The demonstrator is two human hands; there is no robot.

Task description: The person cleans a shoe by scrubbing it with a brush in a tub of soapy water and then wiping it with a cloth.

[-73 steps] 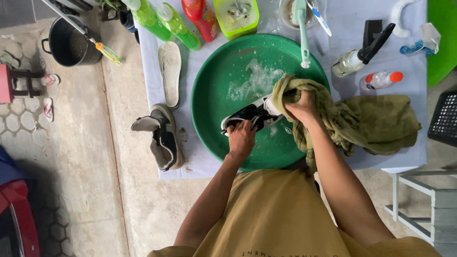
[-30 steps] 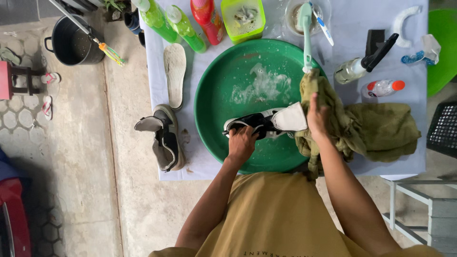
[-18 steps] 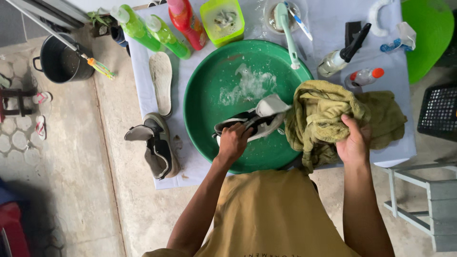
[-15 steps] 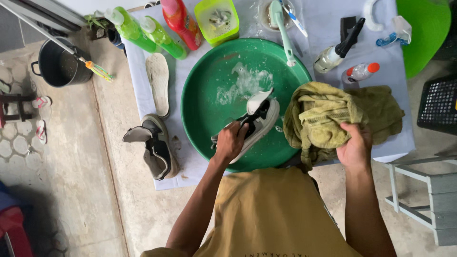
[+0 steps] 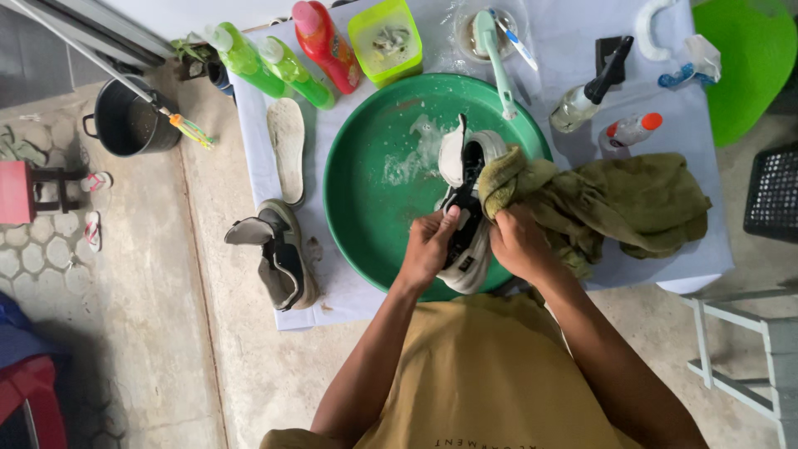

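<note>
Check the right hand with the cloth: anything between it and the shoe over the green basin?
Nothing visible. The right hand presses the olive cloth straight against the black-and-white shoe, which the left hand holds over the green basin. The brush lies at the basin's far rim, clear of both hands.

You're in a home yard: bare concrete floor [image 5: 208, 274], black metal cooking pot [image 5: 129, 125] beside the cloth-covered washing table [image 5: 582, 50].
</note>
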